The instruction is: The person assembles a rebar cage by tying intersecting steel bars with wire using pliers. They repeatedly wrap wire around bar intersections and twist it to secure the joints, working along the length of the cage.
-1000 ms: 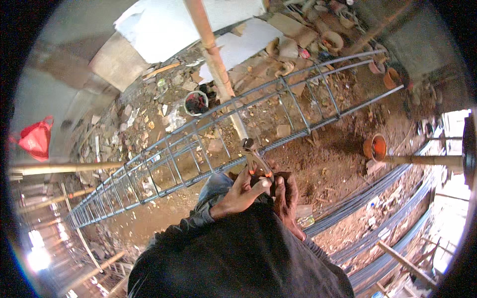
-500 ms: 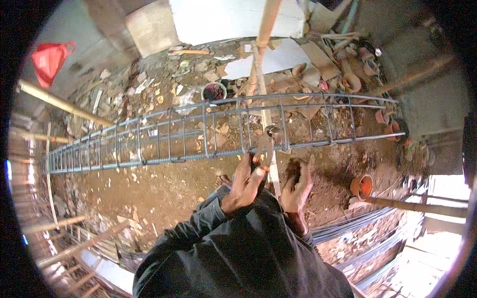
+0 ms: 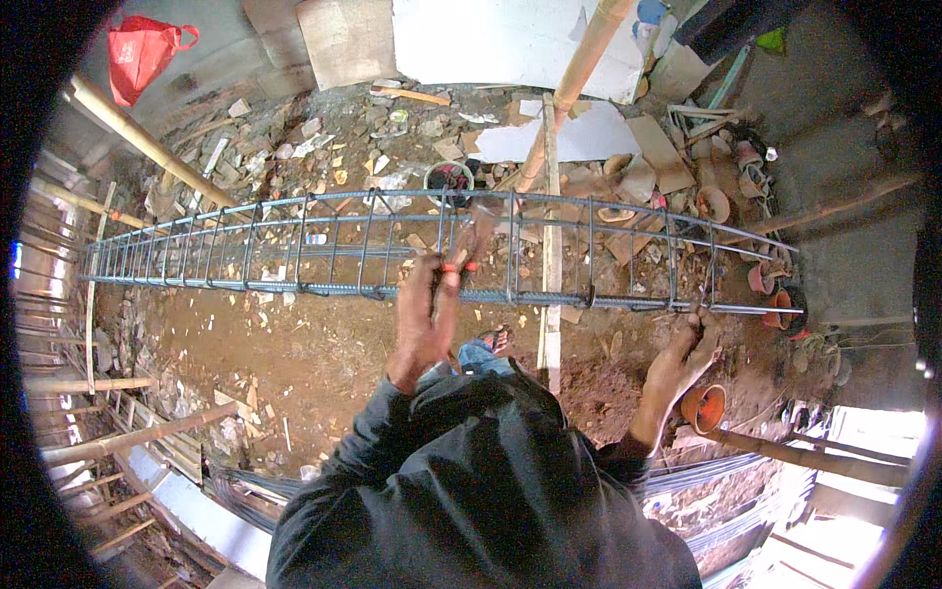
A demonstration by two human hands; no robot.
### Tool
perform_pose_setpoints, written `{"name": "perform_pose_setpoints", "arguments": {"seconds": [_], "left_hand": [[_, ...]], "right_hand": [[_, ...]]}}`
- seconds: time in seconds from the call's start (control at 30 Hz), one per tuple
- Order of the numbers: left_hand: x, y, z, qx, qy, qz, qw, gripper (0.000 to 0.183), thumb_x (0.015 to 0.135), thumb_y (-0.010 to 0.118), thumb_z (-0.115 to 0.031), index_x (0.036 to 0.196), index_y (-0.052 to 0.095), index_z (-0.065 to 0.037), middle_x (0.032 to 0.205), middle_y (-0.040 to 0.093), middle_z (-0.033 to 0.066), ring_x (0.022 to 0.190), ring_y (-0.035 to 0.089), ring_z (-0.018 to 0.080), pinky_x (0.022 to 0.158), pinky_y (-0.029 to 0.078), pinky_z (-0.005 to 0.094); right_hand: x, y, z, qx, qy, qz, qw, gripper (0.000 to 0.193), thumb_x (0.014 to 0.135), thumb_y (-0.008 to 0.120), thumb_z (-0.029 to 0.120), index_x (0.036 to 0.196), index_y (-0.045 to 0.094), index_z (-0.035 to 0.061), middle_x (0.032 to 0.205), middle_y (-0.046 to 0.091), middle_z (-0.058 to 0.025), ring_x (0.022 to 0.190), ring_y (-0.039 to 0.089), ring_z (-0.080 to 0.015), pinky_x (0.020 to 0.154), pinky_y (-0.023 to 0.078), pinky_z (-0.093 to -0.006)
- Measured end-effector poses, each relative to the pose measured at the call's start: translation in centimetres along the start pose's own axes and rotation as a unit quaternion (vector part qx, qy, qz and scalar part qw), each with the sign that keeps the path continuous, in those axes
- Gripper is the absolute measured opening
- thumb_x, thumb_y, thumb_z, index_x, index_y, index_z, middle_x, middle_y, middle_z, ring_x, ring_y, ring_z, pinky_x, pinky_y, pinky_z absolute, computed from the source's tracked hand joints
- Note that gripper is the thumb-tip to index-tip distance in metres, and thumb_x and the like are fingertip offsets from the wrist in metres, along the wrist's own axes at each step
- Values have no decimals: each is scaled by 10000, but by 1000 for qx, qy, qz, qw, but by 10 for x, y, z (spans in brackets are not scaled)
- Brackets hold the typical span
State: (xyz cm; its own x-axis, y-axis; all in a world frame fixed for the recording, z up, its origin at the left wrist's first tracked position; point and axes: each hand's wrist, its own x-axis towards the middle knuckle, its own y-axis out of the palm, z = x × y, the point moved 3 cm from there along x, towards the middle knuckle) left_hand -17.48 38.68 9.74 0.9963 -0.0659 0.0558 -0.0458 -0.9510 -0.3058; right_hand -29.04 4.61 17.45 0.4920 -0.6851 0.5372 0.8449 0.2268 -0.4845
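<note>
Swinging round to lie almost level across the view, the rebar cage (image 3: 513,245) slants far less than it does a second ago; I read this as the wearer's head turning, not the cage moving. A wooden plank (image 3: 551,344) passes beneath the cage near its middle, and an orange bucket (image 3: 708,408) sits on the wearer's side of it, toward its right end.

The clearest change is the spread of the hands: a second ago they meet on the near side of the cage, and now they are well apart along it. The right hand (image 3: 675,371) is out toward the right end of the cage, with its fingers up at the near lower bar. Whether they touch that bar, or pinch anything small, I cannot tell. The left hand (image 3: 424,314) is at the near lower bar too, left of the cage's crossing with the plank, its fingers wrapped around the handles of the pincers (image 3: 459,267). The pincers now reach over the inside of the cage, their head blurred, so I cannot tell whether it touches a bar or how far its jaws are parted.

For the work in hand, I judge that attention passes from the tool between the two hands to the cage itself, with the right hand free of the pincers and the left keeping them close by
</note>
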Motion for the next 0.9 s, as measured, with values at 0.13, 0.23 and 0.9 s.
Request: {"name": "perform_pose_setpoints", "arguments": {"seconds": [0.13,0.23,0.9], "left_hand": [[10,-25,28,-160,26,-91,983,330,1088,607,-371,1206,578,-64,1054,625,15,885,517,115,734,457,287],[10,-35,41,-112,26,-156,981,309,1121,555,-315,1230,582,-28,1046,684,64,889,598,126,777,511,294],[-38,10,213,25,89,-307,947,216,1053,635,-141,1212,564,-13,1147,503,106,1048,531,226,927,470,356]], "right_hand": [[-17,12,-30,-42,65,157,984,250,1031,600,162,1176,705,-13,1115,740,-197,1031,683,-308,955,513,-420],[-46,26,-36,1,22,229,973,265,1034,607,169,1215,707,5,1113,759,-200,1054,700,-322,967,517,-427],[-16,143,-72,-161,2,362,918,391,888,791,413,1037,761,52,1001,760,-224,933,728,-445,829,576,-545]]}}
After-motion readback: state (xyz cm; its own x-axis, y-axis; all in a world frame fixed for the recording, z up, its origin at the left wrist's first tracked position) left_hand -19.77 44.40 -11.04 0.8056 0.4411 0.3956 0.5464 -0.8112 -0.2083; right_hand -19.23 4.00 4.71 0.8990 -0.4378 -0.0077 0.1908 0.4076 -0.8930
